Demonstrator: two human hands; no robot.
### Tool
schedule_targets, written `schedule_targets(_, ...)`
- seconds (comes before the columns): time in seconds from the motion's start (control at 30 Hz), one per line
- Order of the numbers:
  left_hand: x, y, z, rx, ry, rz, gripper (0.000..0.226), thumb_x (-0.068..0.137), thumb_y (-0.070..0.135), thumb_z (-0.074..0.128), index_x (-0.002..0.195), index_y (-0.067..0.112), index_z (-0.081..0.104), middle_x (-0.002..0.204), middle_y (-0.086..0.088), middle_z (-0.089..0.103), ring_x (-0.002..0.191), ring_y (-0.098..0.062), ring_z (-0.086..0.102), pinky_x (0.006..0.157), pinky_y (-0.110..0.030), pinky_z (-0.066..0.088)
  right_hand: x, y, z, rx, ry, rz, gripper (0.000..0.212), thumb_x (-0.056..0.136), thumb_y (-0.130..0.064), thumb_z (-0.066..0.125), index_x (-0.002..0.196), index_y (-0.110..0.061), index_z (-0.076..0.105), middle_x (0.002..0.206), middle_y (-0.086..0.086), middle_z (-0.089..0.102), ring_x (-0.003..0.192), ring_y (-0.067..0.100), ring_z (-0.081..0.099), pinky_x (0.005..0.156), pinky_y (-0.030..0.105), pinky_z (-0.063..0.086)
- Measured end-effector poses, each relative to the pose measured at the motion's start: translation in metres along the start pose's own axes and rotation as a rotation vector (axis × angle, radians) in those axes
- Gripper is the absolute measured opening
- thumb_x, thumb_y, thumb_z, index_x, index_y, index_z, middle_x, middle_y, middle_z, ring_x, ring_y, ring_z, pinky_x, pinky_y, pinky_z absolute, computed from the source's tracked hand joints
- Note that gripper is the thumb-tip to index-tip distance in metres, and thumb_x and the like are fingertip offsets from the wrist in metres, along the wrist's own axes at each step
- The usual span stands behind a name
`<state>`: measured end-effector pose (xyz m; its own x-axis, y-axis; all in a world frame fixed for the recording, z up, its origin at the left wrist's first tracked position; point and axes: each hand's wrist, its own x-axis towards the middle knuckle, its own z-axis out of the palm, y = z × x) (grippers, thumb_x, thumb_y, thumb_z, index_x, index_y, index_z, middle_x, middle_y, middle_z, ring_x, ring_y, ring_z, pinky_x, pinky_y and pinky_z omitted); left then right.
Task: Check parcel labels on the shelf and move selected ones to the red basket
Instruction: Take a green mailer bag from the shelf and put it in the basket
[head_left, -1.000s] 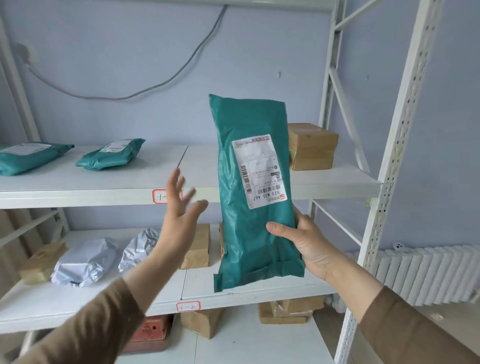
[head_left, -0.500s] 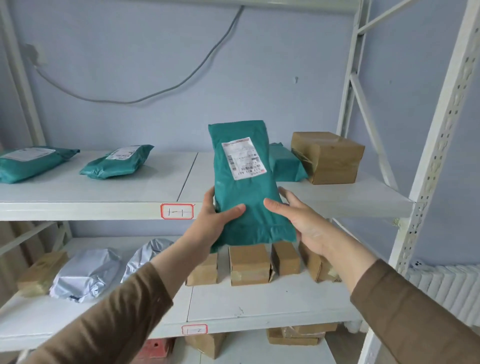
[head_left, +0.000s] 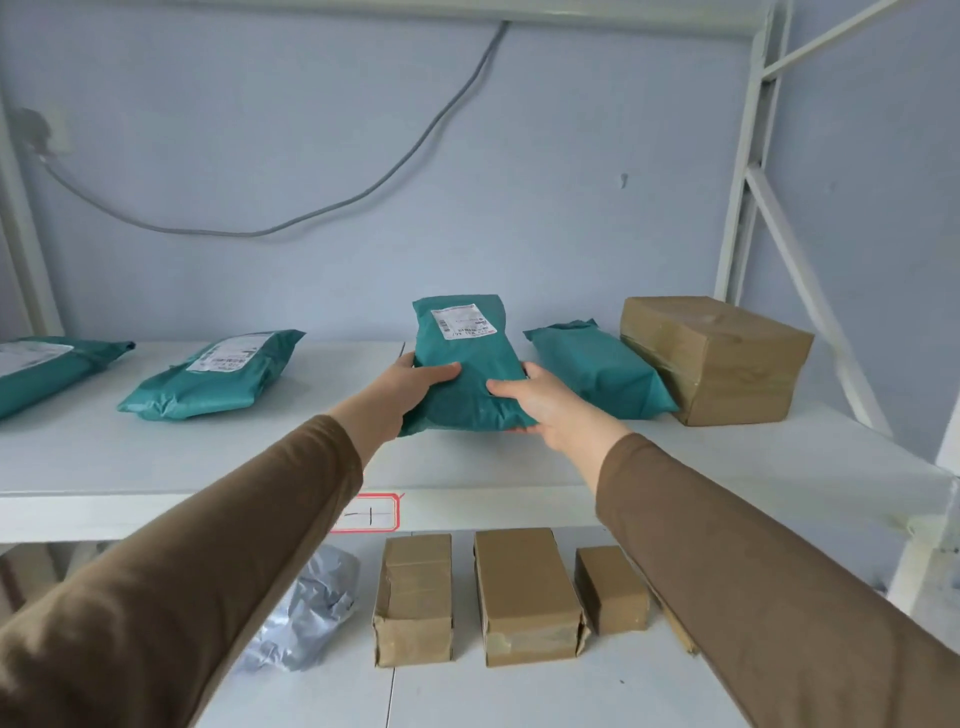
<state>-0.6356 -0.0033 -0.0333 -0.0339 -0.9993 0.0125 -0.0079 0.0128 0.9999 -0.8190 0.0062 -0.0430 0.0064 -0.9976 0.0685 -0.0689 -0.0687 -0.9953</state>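
Green parcel (head_left: 467, 369) on the top white shelf (head_left: 208, 457), label at its far end, left hand (head_left: 410, 384) gripping its near left side, right hand (head_left: 540, 400) gripping its near right side, another green parcel (head_left: 597, 369) just right, brown box (head_left: 717, 353) further right

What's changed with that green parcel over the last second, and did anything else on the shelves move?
The green parcel went from upright in the right hand alone, label facing the camera, down onto the upper shelf. The left hand, free a second ago, has joined in; both hands grip its near end. The other green parcels and the brown box stayed put.
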Motion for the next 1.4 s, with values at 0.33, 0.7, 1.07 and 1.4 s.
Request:
schedule_targets(0.33,0.031,-0.015,-0.008,0.215,0.091,0.015,0.083,0.085,0.040,0.084,0.153,0.016,0.044,0.134,-0.001,0.064,0.107,-0.025,0.069,0.082,-0.035,0.061,0.030,0.028,0.010,-0.185,0.138,-0.070,0.059,0.090,-0.034,0.078,0.139,-0.008,0.059,0.137,0.007,0.067,0.120,0.025,0.067,0.100,0.038,0.055)
schedule_targets(0.7,0.017,0.046,0.107,0.243,-0.099,0.209,0.076,0.100,0.042,0.064,0.164,0.019,0.028,0.168,-0.005,0.032,0.152,-0.027,0.036,0.119,-0.039,0.028,0.016,-0.024,-0.117,-0.579,0.613,-0.359,0.047,0.106,-0.038,0.050,0.146,-0.015,0.053,0.149,0.006,0.056,0.138,0.026,0.051,0.110,0.037,0.042)
schedule_targets(1.07,0.057,-0.006,0.204,-0.044,-0.189,-0.140,0.040,0.102,0.043,0.059,0.128,0.012,0.059,0.127,-0.009,0.068,0.119,-0.029,0.066,0.108,-0.041,0.053,0.047,0.009,-0.152,-0.316,0.441,0.100,0.058,0.104,-0.043,0.052,0.150,-0.009,0.048,0.145,0.009,0.055,0.128,0.031,0.054,0.095,0.034,0.042)
schedule_targets(1.4,-0.044,0.016,0.181,-0.203,-0.189,0.089,0.046,0.102,0.027,0.061,0.145,0.014,0.049,0.123,-0.006,0.069,0.097,-0.020,0.068,0.082,-0.030,0.056,-0.066,-0.006,-0.123,0.034,0.449,-0.208,0.036,0.101,-0.031,0.063,0.133,-0.017,0.056,0.122,0.004,0.069,0.105,0.021,0.068,0.081,0.033,0.056)
